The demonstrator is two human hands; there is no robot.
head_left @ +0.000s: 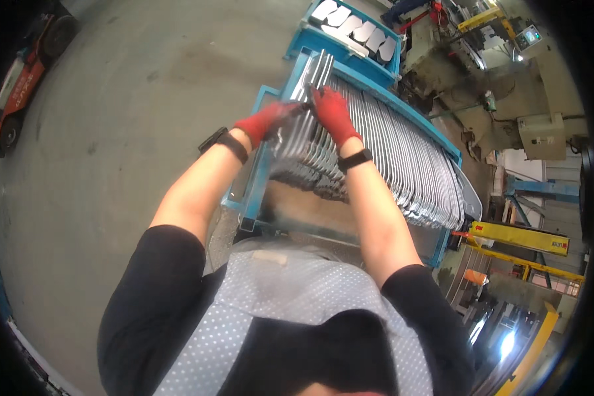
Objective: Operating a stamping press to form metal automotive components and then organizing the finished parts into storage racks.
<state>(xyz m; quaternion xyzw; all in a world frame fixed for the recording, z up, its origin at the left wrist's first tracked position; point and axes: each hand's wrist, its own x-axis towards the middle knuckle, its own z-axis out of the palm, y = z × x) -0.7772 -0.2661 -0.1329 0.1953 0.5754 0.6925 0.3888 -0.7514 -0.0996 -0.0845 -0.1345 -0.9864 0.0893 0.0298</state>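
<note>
A long row of thin, shiny metal panels (pixel 396 142) stands on edge, packed side by side, in a blue metal rack (pixel 256 188). My left hand (pixel 270 121), in a red glove with dark fingertips, reaches over the panels at the row's left end; its fingers are smeared by motion. Close beside it, my right hand (pixel 333 113), in a matching glove, is closed at the top edges of the leftmost panels. A few of these panels (pixel 320 69) stick out past the hands toward the far side. The undersides of my fingers are hidden.
Beyond the rack stands a second blue crate (pixel 343 45) holding several pale, shaped metal parts. A red forklift (pixel 26 79) is at the far left on the grey floor (pixel 125 125). To the right are machinery, a yellow beam (pixel 518 237) and a small control screen (pixel 528 37).
</note>
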